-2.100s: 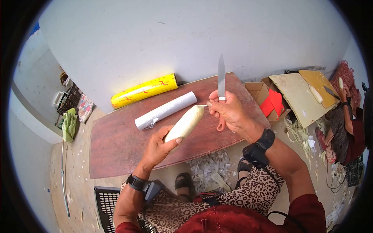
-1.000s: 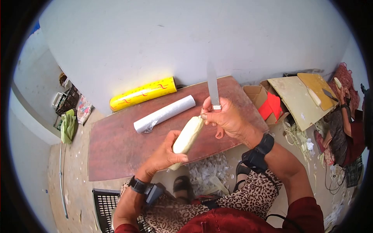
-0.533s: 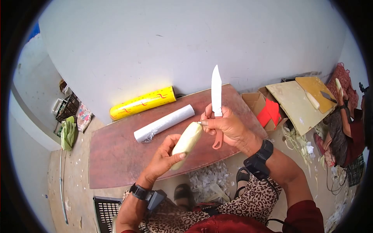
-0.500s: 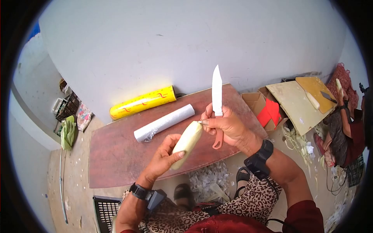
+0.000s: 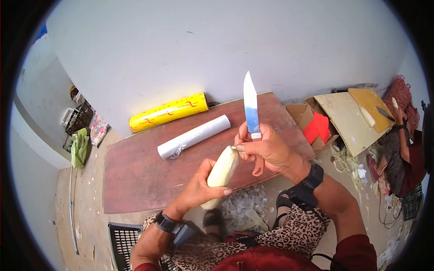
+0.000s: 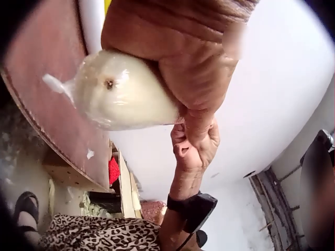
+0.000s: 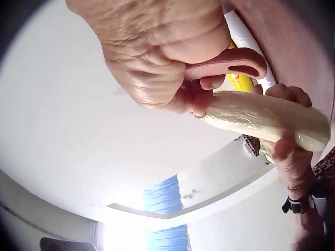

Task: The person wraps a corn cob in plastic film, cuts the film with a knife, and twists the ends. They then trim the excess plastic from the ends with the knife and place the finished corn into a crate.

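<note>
My left hand (image 5: 199, 189) grips a pale, long vegetable (image 5: 222, 169) around its lower half, thumb across the front. Clear plastic film wraps the vegetable tightly. In the left wrist view, a twisted tail of film (image 6: 55, 84) sticks out at the rounded end, near a small brown spot. My right hand (image 5: 269, 147) holds a knife (image 5: 250, 99) by its reddish-brown handle, blade pointing up. The thumb and finger of that same hand pinch the film at the vegetable's upper tip. The right wrist view shows the looped handle end (image 7: 243, 65) and the wrapped vegetable (image 7: 267, 115).
On the reddish table (image 5: 135, 180) lie a white film roll (image 5: 194, 136) and, behind it, a yellow printed roll (image 5: 167, 112). A cardboard box (image 5: 298, 115) with red cloth stands right. Another person (image 5: 402, 149) sits by a board (image 5: 352, 117). Scraps (image 5: 244, 203) cover the floor below.
The hands and vegetable have moved lower, toward my body, and the vegetable has turned more upright. The knife has shifted slightly left and down. Both hands keep their hold.
</note>
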Demonstrator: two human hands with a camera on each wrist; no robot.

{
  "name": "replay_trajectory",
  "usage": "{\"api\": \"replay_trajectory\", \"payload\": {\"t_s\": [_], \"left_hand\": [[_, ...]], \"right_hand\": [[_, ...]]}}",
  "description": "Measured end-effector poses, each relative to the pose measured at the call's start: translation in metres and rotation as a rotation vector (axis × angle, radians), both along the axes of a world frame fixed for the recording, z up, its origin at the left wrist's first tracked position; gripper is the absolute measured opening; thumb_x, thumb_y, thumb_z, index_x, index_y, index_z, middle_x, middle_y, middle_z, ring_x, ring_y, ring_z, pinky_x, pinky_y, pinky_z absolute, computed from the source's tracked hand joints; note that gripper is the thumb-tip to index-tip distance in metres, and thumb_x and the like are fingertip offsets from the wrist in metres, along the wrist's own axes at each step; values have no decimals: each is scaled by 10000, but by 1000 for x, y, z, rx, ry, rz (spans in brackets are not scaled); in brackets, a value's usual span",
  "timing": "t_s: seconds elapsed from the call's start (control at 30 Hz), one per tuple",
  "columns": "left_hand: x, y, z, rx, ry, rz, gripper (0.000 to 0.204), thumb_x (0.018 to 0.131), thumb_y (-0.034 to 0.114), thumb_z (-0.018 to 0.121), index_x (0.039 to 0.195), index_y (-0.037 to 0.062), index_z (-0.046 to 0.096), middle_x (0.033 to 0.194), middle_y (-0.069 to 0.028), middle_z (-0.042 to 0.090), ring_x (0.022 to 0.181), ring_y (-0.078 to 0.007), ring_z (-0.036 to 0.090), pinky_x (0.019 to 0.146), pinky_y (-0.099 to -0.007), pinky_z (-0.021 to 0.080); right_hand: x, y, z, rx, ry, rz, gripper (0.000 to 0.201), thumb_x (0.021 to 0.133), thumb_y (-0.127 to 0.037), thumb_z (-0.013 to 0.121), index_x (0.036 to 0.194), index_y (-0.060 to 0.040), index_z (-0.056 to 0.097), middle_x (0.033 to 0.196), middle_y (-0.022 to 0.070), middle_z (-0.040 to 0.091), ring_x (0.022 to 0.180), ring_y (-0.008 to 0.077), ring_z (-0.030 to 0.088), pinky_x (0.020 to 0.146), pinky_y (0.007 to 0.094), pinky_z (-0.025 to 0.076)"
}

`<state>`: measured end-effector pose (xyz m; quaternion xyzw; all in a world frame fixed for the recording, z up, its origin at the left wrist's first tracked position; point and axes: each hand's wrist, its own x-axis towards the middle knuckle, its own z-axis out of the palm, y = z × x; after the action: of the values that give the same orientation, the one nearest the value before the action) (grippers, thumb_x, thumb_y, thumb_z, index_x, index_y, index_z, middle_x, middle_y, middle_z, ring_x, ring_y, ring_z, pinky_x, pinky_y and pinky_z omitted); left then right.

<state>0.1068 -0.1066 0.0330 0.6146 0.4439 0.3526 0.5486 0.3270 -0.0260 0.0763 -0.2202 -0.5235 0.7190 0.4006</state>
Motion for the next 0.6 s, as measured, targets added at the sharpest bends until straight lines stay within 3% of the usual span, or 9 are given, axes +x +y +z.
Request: {"api": "replay_trajectory", "payload": {"t_s": [0.1, 0.2, 0.3, 0.5, 0.6], "left_hand": [[-4, -1, 5, -137, -204, -45, 543, 746, 191, 815, 1173, 80, 499, 1064, 9, 545, 1000, -94, 501, 898, -273, 413], [-6, -1, 17, -225, -250, -77, 480, 770, 177, 795, 1157, 77, 528, 1055, 21, 562, 987, -82, 510, 893, -260, 418], [-9, 7, 12, -259, -277, -130, 509, 810, 160, 771, 1244, 61, 525, 1107, 11, 583, 1015, -86, 523, 905, -257, 424], [-6, 22, 10, -345, -355, -264, 644, 880, 100, 705, 1448, 49, 406, 1287, -43, 548, 1153, -109, 508, 986, -280, 403], [4, 28, -1, -223, -305, -264, 648, 886, 109, 701, 1452, 32, 396, 1355, -75, 501, 1212, -132, 477, 1022, -286, 378]], "right_hand": [[0, -1, 2, -17, 2, 5, 140, 840, -8, 673, 918, -40, 562, 816, 31, 590, 639, 69, 542, 514, 194, 454], [3, 0, 5, -31, 6, 36, 147, 844, -7, 673, 930, -35, 558, 793, 27, 581, 629, 66, 528, 510, 197, 436], [8, 2, 4, -103, -24, 33, 179, 831, 36, 658, 959, -31, 551, 842, 53, 592, 653, 97, 548, 529, 219, 432], [15, 5, 2, -259, -127, -69, 176, 840, 20, 665, 967, 1, 544, 789, 60, 570, 610, 110, 544, 499, 233, 427], [20, 4, 3, -286, -185, -108, 181, 843, 14, 665, 971, 12, 538, 784, 58, 566, 589, 110, 545, 487, 236, 429]]}}
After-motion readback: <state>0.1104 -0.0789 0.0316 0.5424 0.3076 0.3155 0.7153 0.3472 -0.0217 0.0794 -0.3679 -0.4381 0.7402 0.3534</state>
